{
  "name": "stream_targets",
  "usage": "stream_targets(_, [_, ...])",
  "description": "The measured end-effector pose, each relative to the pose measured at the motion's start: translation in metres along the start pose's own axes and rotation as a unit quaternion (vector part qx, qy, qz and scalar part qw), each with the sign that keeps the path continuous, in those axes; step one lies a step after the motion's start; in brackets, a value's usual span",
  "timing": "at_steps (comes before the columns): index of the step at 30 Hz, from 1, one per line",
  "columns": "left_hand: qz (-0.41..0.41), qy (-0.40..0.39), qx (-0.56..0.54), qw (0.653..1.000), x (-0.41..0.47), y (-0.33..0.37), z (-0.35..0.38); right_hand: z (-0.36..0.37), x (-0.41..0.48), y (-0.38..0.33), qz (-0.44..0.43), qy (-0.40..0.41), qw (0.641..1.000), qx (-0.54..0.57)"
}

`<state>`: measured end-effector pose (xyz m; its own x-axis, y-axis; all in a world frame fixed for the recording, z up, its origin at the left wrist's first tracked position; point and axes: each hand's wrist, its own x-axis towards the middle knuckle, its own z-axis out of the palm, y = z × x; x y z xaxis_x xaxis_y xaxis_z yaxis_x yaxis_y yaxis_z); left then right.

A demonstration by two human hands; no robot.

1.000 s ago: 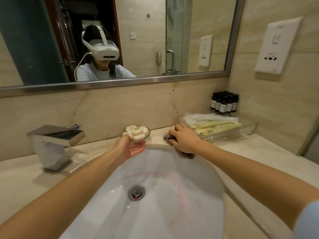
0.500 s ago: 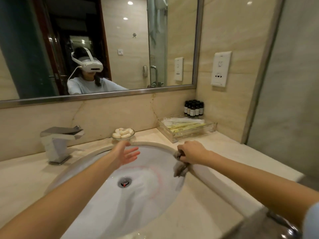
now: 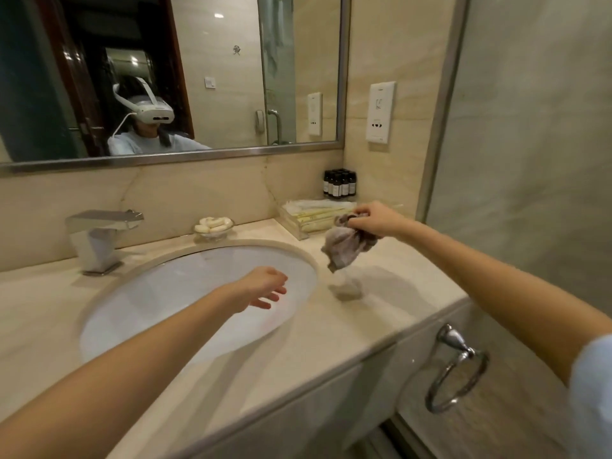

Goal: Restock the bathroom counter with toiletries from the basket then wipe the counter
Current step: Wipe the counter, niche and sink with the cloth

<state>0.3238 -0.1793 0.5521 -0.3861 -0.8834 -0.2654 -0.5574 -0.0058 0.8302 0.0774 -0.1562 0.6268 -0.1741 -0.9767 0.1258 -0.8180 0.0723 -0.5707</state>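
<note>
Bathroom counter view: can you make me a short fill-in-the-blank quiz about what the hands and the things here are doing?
1. The right hand pinches a crumpled grey-brown ____, held clear of the beige stone counter.
2. The left hand, fingers relaxed and holding nothing, hovers over the white oval ____.
3. The small glass dish of white soaps stands between the clear plastic tray and the chrome ____.

Missing words: cloth; sink; faucet.
</note>
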Motion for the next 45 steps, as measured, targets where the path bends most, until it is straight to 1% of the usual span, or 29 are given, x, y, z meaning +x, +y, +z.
stream_targets(3, [0.022, -0.004, 0.052, 0.998, 0.002, -0.002, 0.008, -0.035, 0.004, 0.064, 0.075, 0.069, 0.993, -0.068])
stream_targets(4, [0.024, -0.004, 0.065, 0.998, 0.004, -0.003, 0.011, -0.04, 0.003, 0.087, 0.102, 0.071, 0.987, -0.103])
stream_targets(6, [0.025, -0.006, 0.084, 0.996, 0.007, -0.005, 0.018, -0.037, -0.005, 0.129, 0.168, 0.026, 0.97, -0.174])
stream_targets(7, [0.024, -0.01, 0.091, 0.995, 0.009, -0.007, 0.023, -0.031, -0.009, 0.146, 0.2, 0.006, 0.961, -0.189])
stream_targets(8, [0.022, -0.016, 0.099, 0.995, 0.01, -0.008, 0.027, -0.024, -0.012, 0.16, 0.215, 0.009, 0.96, -0.179])
stream_targets(9, [0.02, -0.023, 0.107, 0.994, 0.011, -0.01, 0.031, -0.017, -0.015, 0.168, 0.22, 0.032, 0.962, -0.16])
stream_targets(11, [0.022, -0.033, 0.117, 0.992, 0.014, -0.013, 0.037, -0.007, -0.015, 0.173, 0.192, 0.078, 0.967, -0.147])
stream_targets(16, [0.023, -0.023, 0.123, 0.992, 0.016, -0.02, 0.033, 0.015, -0.027, 0.151, 0.151, 0.086, 0.967, -0.184])
stream_targets(18, [0.019, -0.016, 0.119, 0.993, 0.017, -0.024, 0.028, 0.033, -0.037, 0.134, 0.11, 0.098, 0.966, -0.213])
stream_targets(21, [0.017, -0.008, 0.116, 0.993, 0.013, -0.027, 0.021, 0.064, -0.05, 0.09, 0.053, 0.094, 0.964, -0.243])
stream_targets(23, [0.023, 0.009, 0.115, 0.993, 0.008, -0.028, 0.012, 0.088, -0.052, 0.054, 0.031, 0.08, 0.969, -0.232])
stream_targets(25, [0.027, 0.036, 0.109, 0.993, 0.001, -0.031, -0.003, 0.115, -0.051, 0.015, -0.016, 0.061, 0.976, -0.207])
stream_targets(26, [0.027, 0.052, 0.103, 0.993, -0.004, -0.034, -0.012, 0.13, -0.049, -0.005, -0.047, 0.044, 0.979, -0.191])
stream_targets(27, [0.024, 0.07, 0.097, 0.993, -0.011, -0.041, -0.026, 0.147, -0.047, -0.027, -0.081, 0.009, 0.982, -0.171])
stream_targets(28, [0.023, 0.084, 0.098, 0.991, -0.016, -0.045, -0.036, 0.159, -0.047, -0.046, -0.097, -0.044, 0.986, -0.128])
stream_targets(30, [0.017, 0.126, 0.113, 0.985, -0.035, -0.061, -0.066, 0.186, -0.044, -0.086, -0.082, -0.175, 0.981, -0.016])
stream_targets(31, [0.011, 0.15, 0.118, 0.981, -0.048, -0.07, -0.082, 0.2, -0.042, -0.103, -0.08, -0.22, 0.972, 0.007])
stream_targets(32, [0.004, 0.174, 0.123, 0.977, -0.061, -0.08, -0.099, 0.21, -0.041, -0.122, -0.094, -0.243, 0.965, 0.01])
stream_targets(34, [-0.014, 0.218, 0.138, 0.966, -0.093, -0.101, -0.131, 0.226, -0.035, -0.158, -0.132, -0.25, 0.959, 0.014])
stream_targets(36, [-0.039, 0.265, 0.155, 0.951, -0.128, -0.124, -0.162, 0.239, -0.026, -0.196, -0.171, -0.261, 0.947, 0.08])
stream_targets(38, [-0.076, 0.313, 0.176, 0.93, -0.166, -0.152, -0.189, 0.247, -0.019, -0.236, -0.211, -0.278, 0.924, 0.158])
stream_targets(39, [-0.096, 0.332, 0.186, 0.92, -0.185, -0.166, -0.2, 0.252, -0.016, -0.255, -0.236, -0.285, 0.913, 0.173])
stream_targets(40, [-0.114, 0.344, 0.192, 0.912, -0.202, -0.181, -0.208, 0.259, -0.014, -0.272, -0.266, -0.287, 0.904, 0.171])
stream_targets(41, [-0.132, 0.351, 0.194, 0.907, -0.217, -0.193, -0.213, 0.269, -0.013, -0.286, -0.297, -0.287, 0.899, 0.146])
stream_targets(45, [-0.172, 0.378, 0.195, 0.889, -0.251, -0.229, -0.215, 0.312, -0.025, -0.306, -0.397, -0.275, 0.876, 0.0])
